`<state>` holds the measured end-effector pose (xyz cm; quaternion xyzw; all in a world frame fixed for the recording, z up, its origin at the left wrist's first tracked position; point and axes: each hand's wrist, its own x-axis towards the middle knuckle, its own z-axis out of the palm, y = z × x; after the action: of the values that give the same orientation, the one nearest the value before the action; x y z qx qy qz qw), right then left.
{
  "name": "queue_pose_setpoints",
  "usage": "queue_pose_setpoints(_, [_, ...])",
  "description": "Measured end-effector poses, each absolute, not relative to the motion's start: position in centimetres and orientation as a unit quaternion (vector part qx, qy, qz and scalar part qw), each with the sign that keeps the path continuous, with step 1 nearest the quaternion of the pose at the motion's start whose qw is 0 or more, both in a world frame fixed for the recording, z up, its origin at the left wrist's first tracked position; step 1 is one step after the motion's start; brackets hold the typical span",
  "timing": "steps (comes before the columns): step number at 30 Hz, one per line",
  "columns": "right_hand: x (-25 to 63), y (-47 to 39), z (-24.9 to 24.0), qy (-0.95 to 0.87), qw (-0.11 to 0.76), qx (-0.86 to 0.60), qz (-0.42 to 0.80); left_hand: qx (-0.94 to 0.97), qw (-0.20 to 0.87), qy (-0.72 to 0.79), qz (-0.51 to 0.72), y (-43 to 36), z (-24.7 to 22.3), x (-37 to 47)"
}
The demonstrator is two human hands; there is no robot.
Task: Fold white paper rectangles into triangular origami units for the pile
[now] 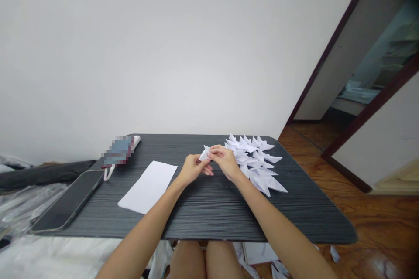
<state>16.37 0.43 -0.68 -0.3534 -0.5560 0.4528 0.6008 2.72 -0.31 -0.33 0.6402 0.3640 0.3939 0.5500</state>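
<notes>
Two hands are over the middle of the counter (209,222). They share one small white folded paper (204,153), held up just above the counter top. The grip of the right hand (225,160) is pinching the folded paper, with the thumb and fingertips close together on its right side. The left hand (195,168) has its thumb and fingers at the low side of the folded paper. Some of its fingers reach out under the right hand, and I cannot tell how hard its grip presses.

On the right part of the counter, near the right hand, is one big bunch of pointy paper boats (258,161). They lie on top of each other, so I cannot count them all, but there are more than ten. On the left part of the counter is one pile of flat white paper (149,186). I cannot tell how many sheets are in it.

At the left edge of the counter is one black phone (69,202), lying flat. At the far left corner of the counter is one blurry blue and red thing (118,152), with one white cord (108,173) by it. Beside the counter, on the left, is one long black roll (46,175). Two legs (206,260) are under the near edge of the counter. A few paper scraps (334,253) are on the brown floor (386,222) below.
</notes>
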Motion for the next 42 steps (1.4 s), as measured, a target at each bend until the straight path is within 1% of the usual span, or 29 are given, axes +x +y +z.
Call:
queue_pose_setpoints(5, [16.3, -0.2, 0.2, -0.593, 0.542, -0.362, 0.473, 0.705, 0.507, 0.343, 0.357, -0.7, -0.1, 2.7])
queue_pose_setpoints(10, [16.4, -0.4, 0.5, -0.577, 0.546, -0.358, 0.491, 0.664, 0.58, 0.309, 0.358, -1.0, -0.3, 3.2])
queue_pose_setpoints(12, [16.3, -0.4, 0.5, -0.567, 0.548, -0.361, 0.498, 0.662, 0.573, 0.31, 0.369, -1.2, -0.5, 3.5])
queue_pose_setpoints(15, [16.1, -0.6, 0.4, -0.562, 0.562, -0.371, 0.481, 0.682, 0.536, 0.317, 0.385, -1.5, -0.8, 3.6])
queue_pose_setpoints(18, [15.8, -0.8, 0.4, -0.561, 0.576, -0.384, 0.454, 0.689, 0.523, 0.321, 0.386, -1.7, -0.8, 3.7])
queue_pose_setpoints(22, [15.7, -1.0, 0.5, -0.583, 0.558, -0.396, 0.438, 0.675, 0.536, 0.331, 0.385, -1.6, -0.7, 3.7])
queue_pose_setpoints(25, [15.6, -1.0, 0.7, -0.622, 0.55, -0.393, 0.396, 0.66, 0.524, 0.36, 0.4, -1.5, -0.8, 3.6])
queue_pose_setpoints(28, [15.6, -0.9, 0.7, -0.634, 0.539, -0.398, 0.387, 0.686, 0.461, 0.39, 0.407, -1.6, -0.7, 3.3])
queue_pose_setpoints(34, [15.8, -0.7, 0.3, -0.61, 0.5, -0.435, 0.435, 0.747, 0.282, 0.429, 0.422, -1.6, -0.1, 2.9])
queue_pose_setpoints(38, [16.0, -0.6, 0.3, -0.642, 0.501, -0.421, 0.4, 0.767, 0.171, 0.45, 0.425, -1.4, -0.1, 2.9])
queue_pose_setpoints(42, [15.9, -0.7, 0.3, -0.672, 0.499, -0.397, 0.377, 0.77, 0.119, 0.467, 0.418, -1.4, -0.3, 2.8])
